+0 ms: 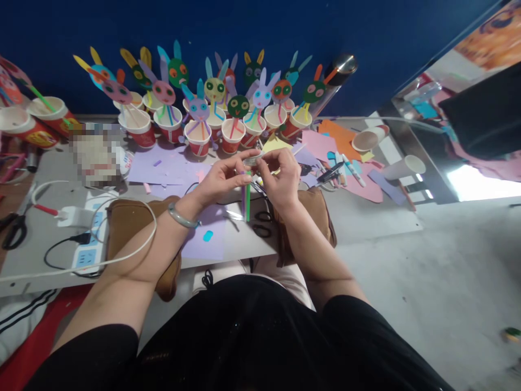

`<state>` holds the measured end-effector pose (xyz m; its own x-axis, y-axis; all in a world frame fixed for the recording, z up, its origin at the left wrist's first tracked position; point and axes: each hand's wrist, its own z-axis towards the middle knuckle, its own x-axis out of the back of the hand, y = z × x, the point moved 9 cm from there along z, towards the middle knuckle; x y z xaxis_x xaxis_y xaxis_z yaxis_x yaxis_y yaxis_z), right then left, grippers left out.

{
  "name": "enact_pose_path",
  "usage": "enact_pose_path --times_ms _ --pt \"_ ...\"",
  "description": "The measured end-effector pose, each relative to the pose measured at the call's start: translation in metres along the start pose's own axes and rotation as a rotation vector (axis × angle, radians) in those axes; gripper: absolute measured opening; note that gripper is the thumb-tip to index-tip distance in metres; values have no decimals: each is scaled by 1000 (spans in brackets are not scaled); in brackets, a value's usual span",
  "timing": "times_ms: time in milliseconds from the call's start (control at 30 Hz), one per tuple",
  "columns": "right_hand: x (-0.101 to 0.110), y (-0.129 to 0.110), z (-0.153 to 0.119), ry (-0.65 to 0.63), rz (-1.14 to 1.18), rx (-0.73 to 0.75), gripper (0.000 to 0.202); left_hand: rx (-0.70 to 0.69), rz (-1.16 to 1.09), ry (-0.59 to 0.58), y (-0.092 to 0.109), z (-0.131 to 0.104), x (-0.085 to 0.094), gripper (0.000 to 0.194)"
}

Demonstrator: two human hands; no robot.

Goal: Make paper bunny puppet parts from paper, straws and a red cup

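Observation:
Near the table's front edge, my left hand (222, 178) is closed, with its thumb pressed on a purple strip (243, 202) and a green strip (248, 203) that hang down side by side. My right hand (283, 176) is closed in a pinch right beside it. Between the fingertips of both hands is a pale, clear roundish thing (253, 161) that looks like a roll of clear tape; the fingers partly cover it. Below my right hand, black-handled scissors (262, 224) lie on the table. Purple paper (205, 239) with a small blue cutout (208, 236) lies under my left wrist.
Red paper cups (198, 142) with paper rabbit figures line the blue wall. A power strip (90, 239) and white cable are at left. Brown cushions (140, 222) lie beneath my forearms. Markers (353, 171), paper scraps (319, 144) and a tipped cup (370, 137) are at right.

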<state>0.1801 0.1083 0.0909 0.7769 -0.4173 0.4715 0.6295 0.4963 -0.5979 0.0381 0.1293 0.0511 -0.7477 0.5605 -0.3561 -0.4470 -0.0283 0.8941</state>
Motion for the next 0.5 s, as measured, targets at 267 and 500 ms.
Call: enact_pose_path --times_ms 267,500 --pt "-2 4 -2 9 -5 19 19 -41 3 -10 3 -1 -2 42" --pt "-3 2 -4 -18 -48 118 19 -36 192 -39 4 -3 -3 41"
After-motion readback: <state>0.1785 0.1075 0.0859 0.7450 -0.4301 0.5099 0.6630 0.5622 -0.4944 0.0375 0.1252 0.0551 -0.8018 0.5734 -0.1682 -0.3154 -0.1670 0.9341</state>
